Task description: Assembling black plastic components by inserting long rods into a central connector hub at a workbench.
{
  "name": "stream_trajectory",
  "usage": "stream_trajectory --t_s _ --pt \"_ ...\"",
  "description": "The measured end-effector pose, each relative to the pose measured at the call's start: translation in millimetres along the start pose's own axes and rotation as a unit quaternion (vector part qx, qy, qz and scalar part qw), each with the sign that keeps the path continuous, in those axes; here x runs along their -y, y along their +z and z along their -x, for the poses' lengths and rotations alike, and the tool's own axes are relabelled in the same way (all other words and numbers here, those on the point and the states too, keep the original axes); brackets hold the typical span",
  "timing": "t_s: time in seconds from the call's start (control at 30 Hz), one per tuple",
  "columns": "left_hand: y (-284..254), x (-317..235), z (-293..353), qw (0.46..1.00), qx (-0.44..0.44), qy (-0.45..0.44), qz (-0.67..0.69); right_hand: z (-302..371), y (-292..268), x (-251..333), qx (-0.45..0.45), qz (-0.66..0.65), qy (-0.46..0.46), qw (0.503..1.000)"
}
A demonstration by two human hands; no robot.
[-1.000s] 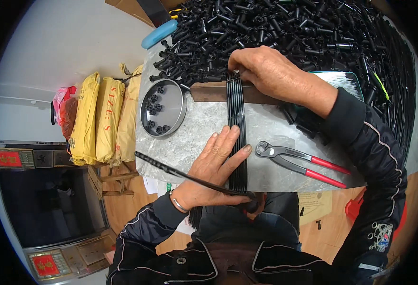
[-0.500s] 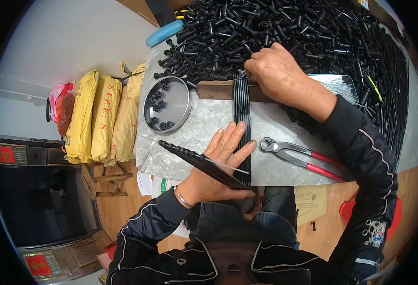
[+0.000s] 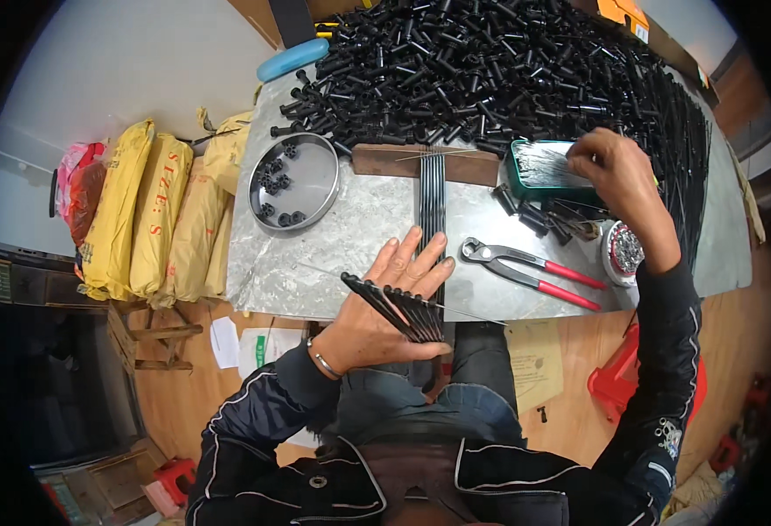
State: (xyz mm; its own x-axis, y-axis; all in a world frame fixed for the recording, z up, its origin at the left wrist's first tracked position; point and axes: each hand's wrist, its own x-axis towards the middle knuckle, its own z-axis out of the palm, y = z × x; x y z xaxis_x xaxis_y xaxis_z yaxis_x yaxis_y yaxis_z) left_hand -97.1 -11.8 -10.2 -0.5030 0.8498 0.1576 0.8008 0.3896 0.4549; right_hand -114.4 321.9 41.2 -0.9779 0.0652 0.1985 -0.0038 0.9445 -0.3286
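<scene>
My left hand [image 3: 383, 309] lies flat at the near edge of the metal-topped table [image 3: 350, 237], its fingers pressing on a row of thin black rods [image 3: 432, 197] and a fanned bunch of black sticks [image 3: 396, 309]. The rods run straight up to a brown wooden block [image 3: 385, 162]. My right hand [image 3: 611, 173] has reached to the far right, fingers pinched together over a green tray [image 3: 539, 167] of thin metal wires. I cannot tell whether it holds any wires.
A big heap of black tubular parts [image 3: 490, 70] covers the table's back. A round metal dish [image 3: 293, 182] with a few black pieces sits at the left. Red-handled pincers [image 3: 534, 270] lie right of the rods. Yellow sacks [image 3: 149, 210] stand beside the table.
My right hand left the wooden block and moved right to the green tray. My left hand slid toward me along the rods, and the black sticks under it fanned out.
</scene>
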Motion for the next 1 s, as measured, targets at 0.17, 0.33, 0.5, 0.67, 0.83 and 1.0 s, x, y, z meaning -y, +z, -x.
stream_trajectory --t_s 0.17,0.33,0.5,0.67,0.83,1.0 --pt "0 0 6 1.000 0.019 0.001 -0.006 11 9 -11 -0.024 0.002 -0.024 0.999" --pt "4 3 7 1.000 0.017 0.018 -0.005 7 0 -9 -0.062 0.103 -0.073 0.990" --pt "3 3 9 1.000 0.015 0.021 -0.001 -1 -11 -10 -0.053 0.125 -0.059 0.989" --pt "1 5 9 1.000 0.017 0.024 0.000 -17 -7 15 -0.049 0.060 -0.089 0.993" --pt "-4 10 9 1.000 0.019 0.017 -0.008 -34 29 59 -0.036 -0.025 -0.198 0.979" --pt "-3 10 8 1.000 0.009 0.028 0.002 -53 55 64 0.014 0.016 -0.218 0.976"
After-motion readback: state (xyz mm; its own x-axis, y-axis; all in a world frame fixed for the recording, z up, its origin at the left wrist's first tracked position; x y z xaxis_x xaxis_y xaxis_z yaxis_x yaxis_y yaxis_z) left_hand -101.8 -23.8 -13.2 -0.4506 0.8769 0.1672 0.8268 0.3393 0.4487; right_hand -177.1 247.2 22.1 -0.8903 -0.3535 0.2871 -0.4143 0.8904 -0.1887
